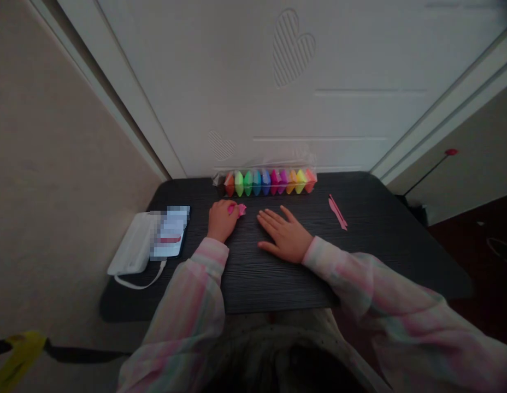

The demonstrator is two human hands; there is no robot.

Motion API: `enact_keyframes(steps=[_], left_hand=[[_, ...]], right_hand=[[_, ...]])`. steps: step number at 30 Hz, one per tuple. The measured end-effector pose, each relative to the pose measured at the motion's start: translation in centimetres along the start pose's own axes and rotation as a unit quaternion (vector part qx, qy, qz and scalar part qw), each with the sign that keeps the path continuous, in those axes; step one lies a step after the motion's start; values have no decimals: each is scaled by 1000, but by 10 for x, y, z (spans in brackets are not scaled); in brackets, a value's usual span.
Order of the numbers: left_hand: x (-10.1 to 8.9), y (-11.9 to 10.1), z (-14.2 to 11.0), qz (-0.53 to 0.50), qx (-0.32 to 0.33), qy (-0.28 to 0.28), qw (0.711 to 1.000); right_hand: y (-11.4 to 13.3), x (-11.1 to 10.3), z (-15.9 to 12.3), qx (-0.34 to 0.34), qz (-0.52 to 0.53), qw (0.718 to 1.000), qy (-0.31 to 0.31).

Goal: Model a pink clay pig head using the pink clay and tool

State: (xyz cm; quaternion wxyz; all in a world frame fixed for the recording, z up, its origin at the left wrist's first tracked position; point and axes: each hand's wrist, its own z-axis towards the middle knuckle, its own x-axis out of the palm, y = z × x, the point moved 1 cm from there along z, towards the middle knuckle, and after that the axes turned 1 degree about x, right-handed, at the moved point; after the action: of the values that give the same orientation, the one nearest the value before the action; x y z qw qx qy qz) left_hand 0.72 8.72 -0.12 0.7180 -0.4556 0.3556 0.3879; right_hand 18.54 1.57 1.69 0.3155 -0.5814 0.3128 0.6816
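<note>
My left hand (222, 219) rests on the dark table with its fingers closed around a small bright pink clay packet (242, 209). Only the packet's crinkled end and a bit between the fingers show; my hand covers the rest. To the right of it, my right hand (285, 234) lies palm down on the tabletop, fingers stretched and thumb apart, holding nothing. Beyond both hands stands a row of coloured modelling clay packets (266, 182) in clear plastic wrapping. Two slim pink clay tools (337, 212) lie side by side, to the right of my right hand.
The black table (278, 289) backs onto a white panel (237, 71) with heart reliefs. At the table's left lie a lit phone (171, 232) and a white power bank (130, 245), with a white cable (141, 287) looping near the edge.
</note>
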Motion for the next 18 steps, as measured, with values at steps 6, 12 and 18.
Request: enact_keyframes(steps=[6, 12, 18], left_hand=[[2, 0, 2, -9, -14, 0, 1000], [2, 1, 1, -4, -7, -2, 1000], [1, 1, 2, -9, -3, -1, 1000]], right_hand=[[11, -7, -52, -54, 31, 997, 51], [46, 6, -12, -100, 63, 993, 18], [-6, -1, -10, 11, -8, 1000, -8]])
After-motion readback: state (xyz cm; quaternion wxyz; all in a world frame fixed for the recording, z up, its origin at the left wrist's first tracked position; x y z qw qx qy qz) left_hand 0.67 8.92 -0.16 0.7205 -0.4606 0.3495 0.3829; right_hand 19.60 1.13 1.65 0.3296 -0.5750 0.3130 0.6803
